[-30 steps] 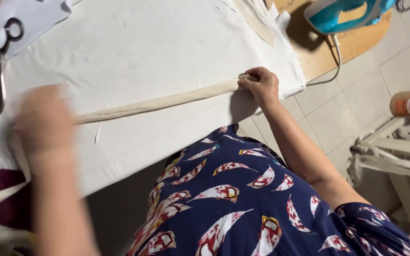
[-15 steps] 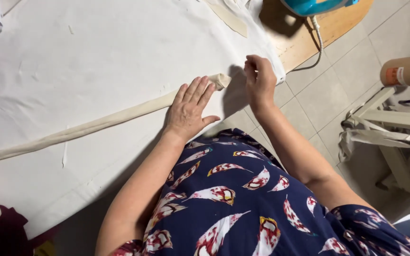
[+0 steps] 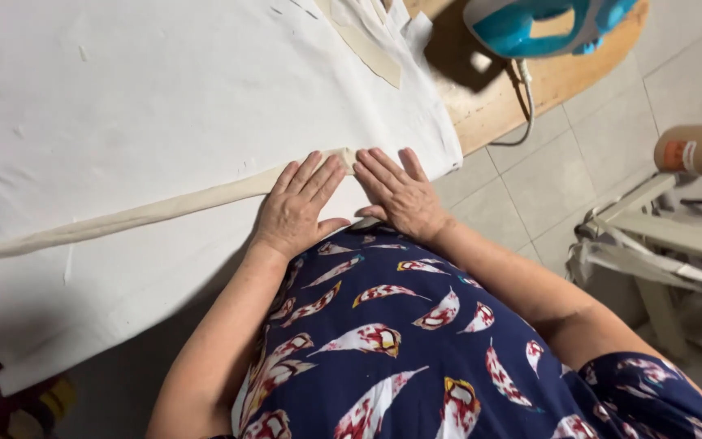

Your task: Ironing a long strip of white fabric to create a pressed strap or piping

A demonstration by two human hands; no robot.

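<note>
Head view, left to right: a long cream fabric strip (image 3: 156,213) runs across the white cloth (image 3: 164,97) on my desk, folded narrow along the length in view. My left hand (image 3: 296,207) and right hand (image 3: 400,195) press its near end, fingers flat, grasping nothing. A teal iron (image 3: 538,24) stands beyond, untouched; pressing seems left.

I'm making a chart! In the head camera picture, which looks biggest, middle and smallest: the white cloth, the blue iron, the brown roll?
1. white cloth
2. blue iron, though it is cut off by the picture's edge
3. brown roll, also cut off
</note>
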